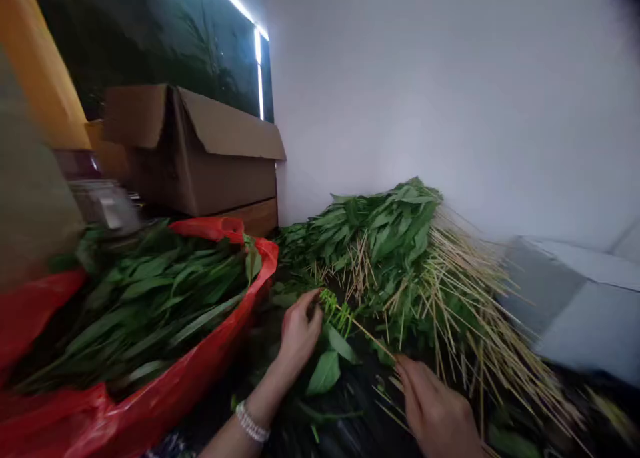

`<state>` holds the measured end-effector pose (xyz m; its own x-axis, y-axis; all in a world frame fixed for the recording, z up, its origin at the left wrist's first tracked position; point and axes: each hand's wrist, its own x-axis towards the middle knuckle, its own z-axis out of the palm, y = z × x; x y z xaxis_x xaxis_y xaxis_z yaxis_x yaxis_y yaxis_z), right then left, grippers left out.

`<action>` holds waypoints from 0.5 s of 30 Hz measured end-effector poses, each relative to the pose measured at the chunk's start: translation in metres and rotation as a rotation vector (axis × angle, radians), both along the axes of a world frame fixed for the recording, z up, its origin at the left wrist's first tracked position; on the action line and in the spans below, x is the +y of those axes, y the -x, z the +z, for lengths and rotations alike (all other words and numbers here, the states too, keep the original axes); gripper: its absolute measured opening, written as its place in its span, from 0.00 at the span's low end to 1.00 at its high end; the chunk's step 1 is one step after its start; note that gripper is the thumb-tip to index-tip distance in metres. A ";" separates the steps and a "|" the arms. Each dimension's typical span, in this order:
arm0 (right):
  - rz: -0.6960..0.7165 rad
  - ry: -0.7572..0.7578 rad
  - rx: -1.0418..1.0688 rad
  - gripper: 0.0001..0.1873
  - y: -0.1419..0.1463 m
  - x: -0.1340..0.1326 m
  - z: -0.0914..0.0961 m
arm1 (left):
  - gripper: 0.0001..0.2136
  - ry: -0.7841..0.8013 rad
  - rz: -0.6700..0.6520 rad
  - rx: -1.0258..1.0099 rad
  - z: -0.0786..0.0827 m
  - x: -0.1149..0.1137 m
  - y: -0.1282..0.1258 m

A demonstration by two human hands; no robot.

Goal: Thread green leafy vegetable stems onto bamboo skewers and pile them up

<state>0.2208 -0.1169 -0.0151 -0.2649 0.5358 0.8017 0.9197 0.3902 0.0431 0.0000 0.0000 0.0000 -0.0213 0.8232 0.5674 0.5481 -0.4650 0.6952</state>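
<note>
A thin plant stem (370, 336) slants between my two hands, straw-coloured low down and bright green with short stubs at its upper end. Fingers closed, my left hand (301, 331) pinches it at the green tip; a beaded bracelet (251, 423) circles that wrist. My right hand (437, 405) grips the lower, bare end between thumb and fingers. Broad green leaves (325, 373) lie beneath the stem. Beyond my hands rises a heap of leafy stalks (390, 221), their bare pale stems (465, 298) fanning to the right.
To the left, a red plastic bag (267, 261) gapes around many long green leaves (150, 291). Behind it stands a cardboard box (230, 181) with raised flaps. A white wall (425, 85) backs the heap, and a pale grey-white sheet or box (585, 318) sits at right.
</note>
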 end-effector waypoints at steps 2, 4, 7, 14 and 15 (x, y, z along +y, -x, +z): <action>-0.036 -0.008 0.002 0.14 -0.007 -0.002 0.014 | 0.20 0.015 -0.009 0.042 0.000 -0.001 -0.001; -0.069 -0.018 0.009 0.14 -0.012 -0.002 0.026 | 0.22 0.026 -0.014 0.078 0.000 -0.002 -0.002; -0.112 -0.037 0.026 0.13 -0.020 -0.001 0.036 | 0.27 0.034 -0.017 0.123 0.000 -0.004 -0.002; -0.267 -0.015 0.216 0.15 -0.038 0.000 0.056 | 0.37 0.103 -0.066 0.243 -0.007 -0.002 0.001; -0.265 -0.004 0.235 0.15 -0.039 -0.001 0.060 | 0.36 0.102 -0.085 0.228 -0.009 -0.001 0.001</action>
